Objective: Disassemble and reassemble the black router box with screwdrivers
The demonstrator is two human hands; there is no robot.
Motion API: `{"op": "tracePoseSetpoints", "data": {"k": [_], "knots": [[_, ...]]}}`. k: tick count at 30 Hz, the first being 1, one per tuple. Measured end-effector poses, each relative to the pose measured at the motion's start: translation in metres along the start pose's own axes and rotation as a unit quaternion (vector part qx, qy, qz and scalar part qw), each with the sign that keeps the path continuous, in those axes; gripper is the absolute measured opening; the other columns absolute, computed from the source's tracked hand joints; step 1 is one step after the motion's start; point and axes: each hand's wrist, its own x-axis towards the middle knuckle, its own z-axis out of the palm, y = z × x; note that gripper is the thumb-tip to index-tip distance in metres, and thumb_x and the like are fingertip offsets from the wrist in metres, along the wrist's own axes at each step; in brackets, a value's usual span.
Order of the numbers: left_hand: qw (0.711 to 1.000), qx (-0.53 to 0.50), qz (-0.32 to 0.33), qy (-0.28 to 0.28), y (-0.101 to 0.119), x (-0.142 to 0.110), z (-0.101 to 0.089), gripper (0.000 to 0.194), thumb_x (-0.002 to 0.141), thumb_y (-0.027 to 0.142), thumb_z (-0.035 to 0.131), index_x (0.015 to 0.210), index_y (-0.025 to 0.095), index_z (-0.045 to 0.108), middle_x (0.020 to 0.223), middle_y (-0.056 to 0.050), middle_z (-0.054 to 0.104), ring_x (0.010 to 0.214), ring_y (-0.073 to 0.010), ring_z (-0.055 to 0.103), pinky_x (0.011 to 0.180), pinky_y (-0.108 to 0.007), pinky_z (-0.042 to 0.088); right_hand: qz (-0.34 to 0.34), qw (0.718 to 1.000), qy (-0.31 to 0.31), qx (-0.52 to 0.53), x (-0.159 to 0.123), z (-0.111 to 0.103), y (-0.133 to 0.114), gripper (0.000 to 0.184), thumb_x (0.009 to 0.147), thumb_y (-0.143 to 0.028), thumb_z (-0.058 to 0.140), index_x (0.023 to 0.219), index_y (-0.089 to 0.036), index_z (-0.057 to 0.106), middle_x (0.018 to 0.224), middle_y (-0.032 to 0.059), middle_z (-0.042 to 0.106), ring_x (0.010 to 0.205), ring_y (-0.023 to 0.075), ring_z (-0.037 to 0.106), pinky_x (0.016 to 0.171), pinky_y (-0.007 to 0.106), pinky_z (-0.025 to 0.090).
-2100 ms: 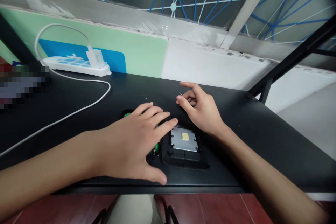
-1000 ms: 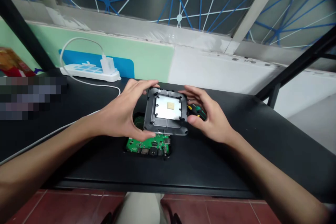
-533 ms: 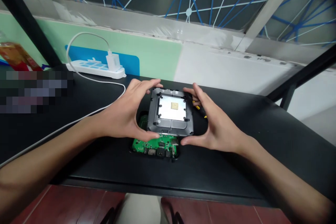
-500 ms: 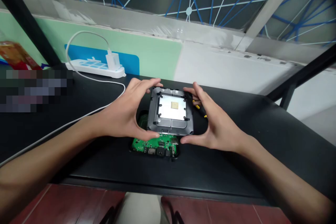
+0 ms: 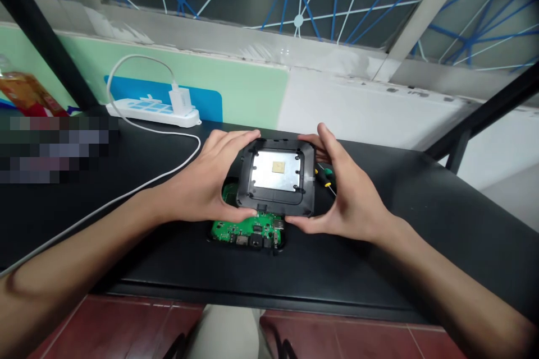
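Note:
A square black plastic cover [image 5: 307, 185] is held up between my two hands, its inner side facing me. In its middle lies a silvery metal plate [image 5: 266, 178] bearing a small tan pad [image 5: 278, 167]. My left hand [image 5: 202, 179] grips the left side, thumb at the bottom edge and fingers at the top. On the right side my right hand [image 5: 351, 193] holds it, thumb under the lower corner and fingers behind the upper one. Below, partly hidden by the cover, a green circuit board [image 5: 227, 230] sits in a black case on the table.
Behind my right hand lies a screwdriver [image 5: 322, 177] with a black and yellow handle, beside something green. A white power strip [image 5: 155, 115] with a plugged-in charger [image 5: 180, 100] stands by the wall. Its white cable [image 5: 138, 184] runs across the black table [image 5: 177, 269] past my left arm.
The cover has tilted and turned slightly, its right side shifting a little to the right. My right thumb has come onto its lower edge. The circuit board stays in place on the table.

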Motion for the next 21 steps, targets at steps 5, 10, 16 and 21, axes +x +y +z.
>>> {"op": "tracePoseSetpoints", "data": {"k": [5, 10, 16, 21], "knots": [[1.000, 0.019, -0.007, 0.007, -0.002, -0.001, 0.001, 0.113, 0.072, 0.060, 0.081, 0.161, 0.023, 0.023, 0.155, -0.018, 0.046, 0.135, -0.0459, 0.043, 0.111, -0.067, 0.036, -0.007, 1.000, 0.018, 0.002, 0.000, 0.002, 0.000, 0.141, 0.061, -0.062, 0.089, 0.167, -0.026, 0.003, 0.154, 0.0200, 0.048, 0.139, 0.0407, 0.053, 0.113, 0.064, 0.051], [0.998, 0.054, 0.006, 0.014, -0.002, 0.003, 0.001, 0.116, 0.071, 0.062, 0.084, 0.163, 0.025, 0.023, 0.154, -0.018, 0.048, 0.138, -0.0472, 0.042, 0.114, -0.068, 0.033, -0.010, 0.999, 0.026, -0.018, 0.000, 0.002, -0.001, 0.140, 0.062, -0.064, 0.087, 0.167, -0.025, 0.002, 0.154, 0.0201, 0.048, 0.139, 0.0409, 0.053, 0.111, 0.064, 0.053], [0.996, 0.061, 0.052, 0.035, 0.017, 0.013, 0.004, 0.113, 0.075, 0.060, 0.082, 0.164, 0.027, 0.021, 0.158, -0.014, 0.048, 0.140, -0.0439, 0.045, 0.120, -0.065, 0.028, -0.056, 0.995, 0.038, -0.072, 0.000, 0.002, -0.014, 0.141, 0.064, -0.064, 0.086, 0.167, -0.025, -0.003, 0.158, 0.0200, 0.046, 0.143, 0.0420, 0.050, 0.115, 0.063, 0.051], [0.991, 0.086, 0.090, 0.054, 0.022, 0.012, 0.005, 0.107, 0.081, 0.056, 0.079, 0.164, 0.030, 0.017, 0.159, -0.014, 0.046, 0.142, -0.0396, 0.046, 0.120, -0.062, 0.033, -0.081, 0.992, 0.052, -0.076, -0.003, 0.004, -0.019, 0.132, 0.071, -0.062, 0.083, 0.167, -0.034, -0.004, 0.163, 0.0110, 0.045, 0.147, 0.0390, 0.048, 0.119, 0.061, 0.048]]}}
